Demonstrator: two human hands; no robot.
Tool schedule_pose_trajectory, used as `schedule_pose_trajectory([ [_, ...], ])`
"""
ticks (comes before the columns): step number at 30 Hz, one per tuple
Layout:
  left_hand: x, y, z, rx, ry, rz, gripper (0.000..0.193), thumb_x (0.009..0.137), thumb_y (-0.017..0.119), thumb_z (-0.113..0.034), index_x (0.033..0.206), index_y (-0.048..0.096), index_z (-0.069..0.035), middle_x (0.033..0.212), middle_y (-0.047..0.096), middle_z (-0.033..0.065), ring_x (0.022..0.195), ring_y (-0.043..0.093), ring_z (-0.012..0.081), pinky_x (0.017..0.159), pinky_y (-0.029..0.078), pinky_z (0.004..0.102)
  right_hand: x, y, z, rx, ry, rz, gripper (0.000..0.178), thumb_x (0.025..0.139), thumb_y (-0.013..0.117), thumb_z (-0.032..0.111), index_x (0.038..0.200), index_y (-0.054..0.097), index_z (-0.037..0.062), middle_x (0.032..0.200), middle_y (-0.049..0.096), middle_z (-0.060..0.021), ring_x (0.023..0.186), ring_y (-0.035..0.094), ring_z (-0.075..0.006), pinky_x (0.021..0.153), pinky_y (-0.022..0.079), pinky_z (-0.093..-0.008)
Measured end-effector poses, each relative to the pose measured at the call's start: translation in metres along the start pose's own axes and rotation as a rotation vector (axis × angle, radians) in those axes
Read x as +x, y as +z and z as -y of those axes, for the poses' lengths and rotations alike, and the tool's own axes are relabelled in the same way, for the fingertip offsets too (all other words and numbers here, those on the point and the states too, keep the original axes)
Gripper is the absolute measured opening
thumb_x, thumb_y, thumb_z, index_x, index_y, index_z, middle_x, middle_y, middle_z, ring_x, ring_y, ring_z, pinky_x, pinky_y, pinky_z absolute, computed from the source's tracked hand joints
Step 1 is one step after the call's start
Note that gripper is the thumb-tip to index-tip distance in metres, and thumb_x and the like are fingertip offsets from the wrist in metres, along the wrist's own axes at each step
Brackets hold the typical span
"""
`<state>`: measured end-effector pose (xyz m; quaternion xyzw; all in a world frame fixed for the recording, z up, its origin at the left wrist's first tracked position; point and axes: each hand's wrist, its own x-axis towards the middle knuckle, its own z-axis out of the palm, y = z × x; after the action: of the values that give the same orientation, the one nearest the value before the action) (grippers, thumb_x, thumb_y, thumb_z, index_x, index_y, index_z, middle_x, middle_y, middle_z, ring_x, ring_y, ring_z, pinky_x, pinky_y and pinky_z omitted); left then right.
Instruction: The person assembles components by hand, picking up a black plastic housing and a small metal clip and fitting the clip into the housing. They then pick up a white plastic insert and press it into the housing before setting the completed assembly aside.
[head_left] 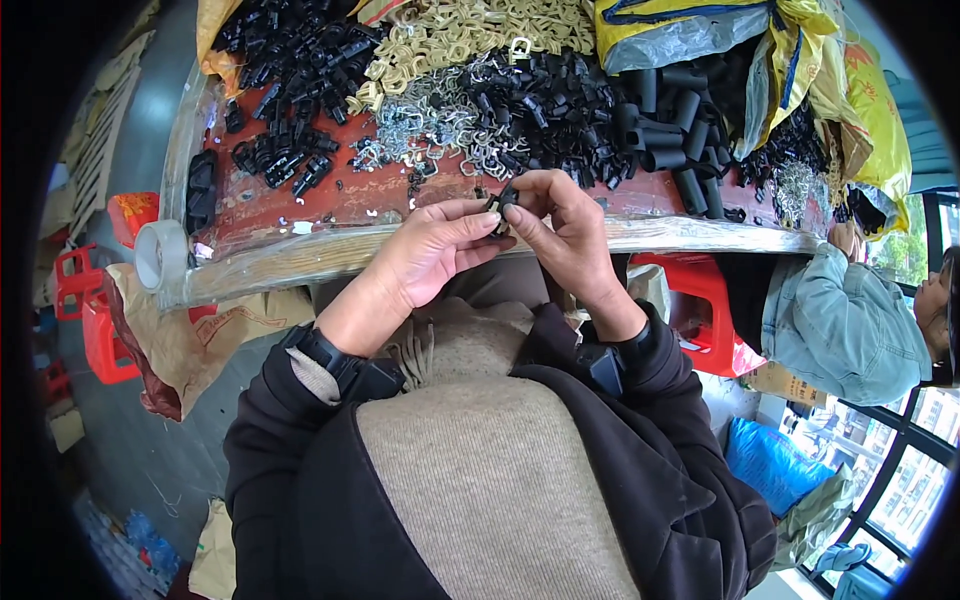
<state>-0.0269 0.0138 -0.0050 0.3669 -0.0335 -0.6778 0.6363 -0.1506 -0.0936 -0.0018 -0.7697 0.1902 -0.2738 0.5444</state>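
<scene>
Above the table's near edge, my left hand (425, 255) and my right hand (572, 240) come together around a small black part (503, 207) with a bit of brass colour on it. The left thumb and fingertips pinch it from one side. From the other side, my right thumb and curled index finger grip its top; its exact kind is too small to make out. Just beyond the hands lie piles of silver U-shaped metal pieces (430, 125), small black plastic parts (565, 105) and brass-coloured clips (455, 40).
More black parts (300, 65) are heaped at the far left, black tubes (665, 135) at the right beside yellow sacks (690, 30). A tape roll (160, 255) hangs at the table's left corner. Red stools (105, 335) stand below. At right sits another person in a denim sleeve (840, 315).
</scene>
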Motion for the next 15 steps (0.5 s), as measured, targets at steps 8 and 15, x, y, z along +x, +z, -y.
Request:
schedule_pose_trajectory([
  [8, 0.005, -0.005, 0.005, 0.000, -0.021, 0.007, 0.019, 0.078, 0.056, -0.013, 0.093, 0.055, -0.002, 0.087, 0.058, 0.0053, 0.079, 0.057, 0.0146, 0.070, 0.048, 0.0250, -0.011, 0.008, -0.016, -0.083, -0.152, -0.123, 0.022, 0.070, 0.061, 0.003, 0.092, 0.057, 0.0023, 0.075, 0.045, -0.0022, 0.067, 0.044, -0.0097, 0.058, 0.036, -0.0205],
  [15, 0.001, 0.009, 0.013, 0.116, -0.037, 0.038, 0.022, 0.079, 0.054, -0.018, 0.094, 0.053, -0.002, 0.083, 0.058, 0.0052, 0.077, 0.057, 0.0140, 0.068, 0.048, 0.0237, -0.029, 0.006, -0.013, -0.223, -0.286, -0.191, 0.024, 0.066, 0.063, 0.004, 0.090, 0.058, 0.0033, 0.076, 0.048, -0.0056, 0.071, 0.046, -0.0177, 0.062, 0.039, -0.0255],
])
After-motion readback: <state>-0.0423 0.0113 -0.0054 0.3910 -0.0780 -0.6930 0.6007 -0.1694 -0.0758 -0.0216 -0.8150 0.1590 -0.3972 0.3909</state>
